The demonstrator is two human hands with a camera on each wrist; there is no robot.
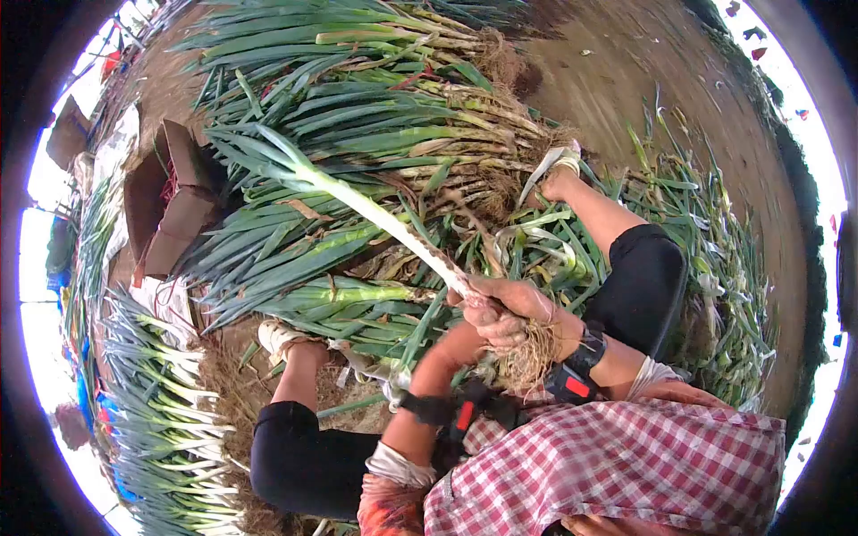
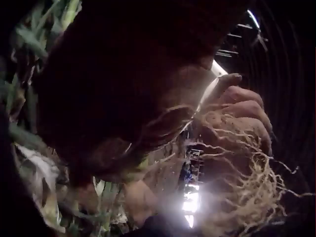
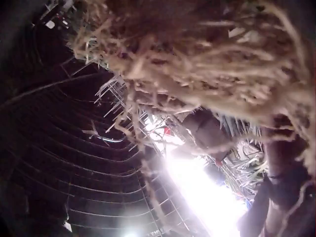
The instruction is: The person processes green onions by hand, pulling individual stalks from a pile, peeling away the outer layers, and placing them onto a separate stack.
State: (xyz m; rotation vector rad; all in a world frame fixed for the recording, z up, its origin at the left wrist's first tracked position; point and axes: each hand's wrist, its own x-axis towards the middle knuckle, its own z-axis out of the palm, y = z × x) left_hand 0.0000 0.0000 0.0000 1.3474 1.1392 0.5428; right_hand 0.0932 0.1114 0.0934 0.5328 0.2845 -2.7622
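Note:
A long green onion (image 1: 384,210) slants up to the left from both hands, its green leaves at the far end and its pale stalk nearest the hands. My right hand (image 1: 529,302) grips the lower stalk with curled fingers. Close against it, my left hand (image 1: 462,342) holds the stalk from below, its fingers partly hidden. The tangled roots (image 1: 529,353) hang below the hands. Those roots (image 3: 212,74) fill the top of the right wrist view. In the dark left wrist view, curled fingers (image 2: 244,108) show beside the roots.
A heap of untrimmed green onions (image 1: 357,134) lies ahead, roots to the right. Cleaner onions (image 1: 170,420) with white stalks lie in a row at lower left. A cardboard box (image 1: 183,210) stands at left. Stripped leaves (image 1: 706,259) pile up at right, beside bare soil (image 1: 617,89).

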